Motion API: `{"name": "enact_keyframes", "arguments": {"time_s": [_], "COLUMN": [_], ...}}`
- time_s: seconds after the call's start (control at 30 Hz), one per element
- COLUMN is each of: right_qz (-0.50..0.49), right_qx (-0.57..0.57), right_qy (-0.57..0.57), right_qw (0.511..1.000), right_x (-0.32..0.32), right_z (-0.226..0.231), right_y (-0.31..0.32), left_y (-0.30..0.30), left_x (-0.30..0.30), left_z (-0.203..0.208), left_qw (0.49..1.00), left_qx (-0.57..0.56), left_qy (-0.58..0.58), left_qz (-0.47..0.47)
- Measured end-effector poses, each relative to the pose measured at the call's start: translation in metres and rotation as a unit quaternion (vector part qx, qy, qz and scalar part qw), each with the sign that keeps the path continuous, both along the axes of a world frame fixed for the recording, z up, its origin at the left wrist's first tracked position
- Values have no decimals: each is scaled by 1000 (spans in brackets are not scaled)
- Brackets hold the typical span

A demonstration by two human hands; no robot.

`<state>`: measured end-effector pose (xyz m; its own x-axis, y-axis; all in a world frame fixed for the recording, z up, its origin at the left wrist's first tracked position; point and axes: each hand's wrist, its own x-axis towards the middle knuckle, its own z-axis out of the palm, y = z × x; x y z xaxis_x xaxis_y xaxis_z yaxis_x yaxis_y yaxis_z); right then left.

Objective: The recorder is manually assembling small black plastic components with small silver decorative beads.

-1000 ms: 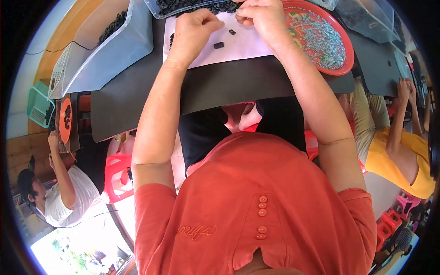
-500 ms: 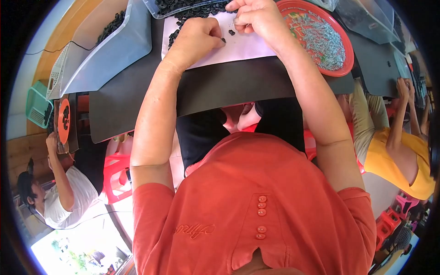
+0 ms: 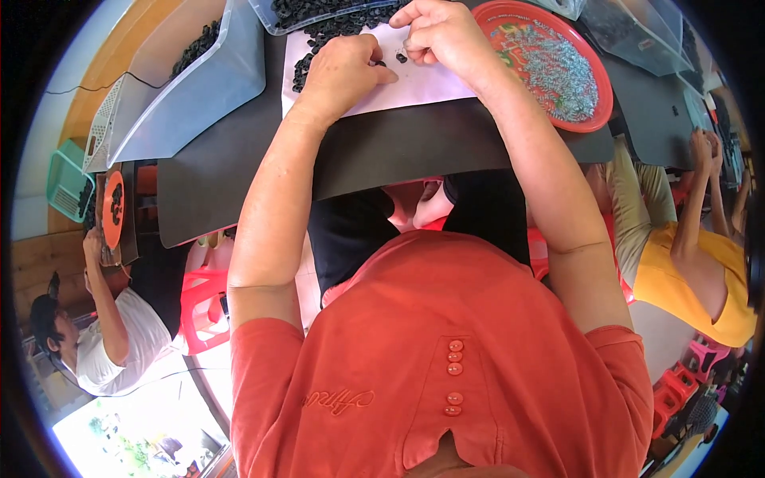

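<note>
Directions were taken from the middle of the white sheet (image 3: 430,86), twelve pointing away from the seated person. At nine o'clock the left hand (image 3: 339,76) was drawn narrow; a dark block (image 3: 379,63) showed between thumb and curled fingers, apparently pinched. The right hand (image 3: 442,36), at two, had its forefinger extended and the others curled; whether it held anything could not be told. A loose black piece (image 3: 401,57) lay between them, near the centre. The pale sheet presumably made dark parts easy to spot. A clear box (image 3: 279,30) at eleven held black pieces, more lying before it, probably for easy reach. The red tray (image 3: 594,115) at three contained small silvery-blue parts (image 3: 550,76). The translucent bin (image 3: 191,111) at nine held black pieces.
</note>
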<state>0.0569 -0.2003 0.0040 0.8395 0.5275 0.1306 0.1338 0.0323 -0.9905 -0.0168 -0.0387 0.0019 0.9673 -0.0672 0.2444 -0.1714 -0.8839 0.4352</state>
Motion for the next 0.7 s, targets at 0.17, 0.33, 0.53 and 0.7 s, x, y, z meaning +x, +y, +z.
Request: {"name": "enact_keyframes", "arguments": {"time_s": [0.17, 0.33, 0.53, 0.7], "right_qz": [5, 11, -2, -3], "right_qx": [10, 34, 28, 21], "right_qy": [-3, 10, -2, -14], "right_qw": [1000, 999, 1000, 1000], "right_x": [0, 3, 4, 5], "right_z": [-1, -5, -5, -4], "right_y": [2, 2, 3, 2], "left_y": [5, 4, 1, -2], "left_x": [5, 7, 6, 2], "left_z": [-8, -17, -9, -4], "left_qw": [998, 998, 983, 953], "left_qx": [-30, -14, -181, -300], "left_qy": [-14, -46, -24, 39], "left_qz": [-48, -35, -14, 5]}}
